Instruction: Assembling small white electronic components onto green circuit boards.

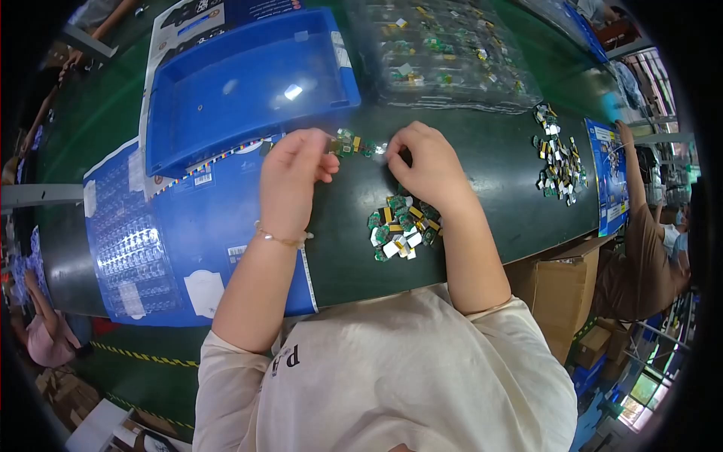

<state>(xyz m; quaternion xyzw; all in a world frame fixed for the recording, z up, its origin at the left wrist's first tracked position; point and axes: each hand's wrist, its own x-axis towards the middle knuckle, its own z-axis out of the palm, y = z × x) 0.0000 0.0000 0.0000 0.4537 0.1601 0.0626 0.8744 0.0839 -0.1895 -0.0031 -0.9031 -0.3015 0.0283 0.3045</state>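
Note:
Between my hands lies a small row of green circuit-board pieces [348,143] with yellow and pale parts, on the dark green table. My left hand [295,169], with a beaded bracelet on its wrist, is closed with its fingers curled at the row's left end; what they hold is hidden. At the right end, my right hand [423,160] is closed in a pinch beside a small shiny clear piece [380,149]. Whether the fingertips grip it I cannot tell. Just in front of my right wrist sits a loose pile of green, white and yellow board pieces [403,226].
An open blue plastic bin [245,87] stands at the far left. Stacked clear trays [452,56] full of small boards are at the back. A clear blister tray [135,241] lies on blue printed sheets [203,218]. Another board pile [559,162] is at right, near a person's arm.

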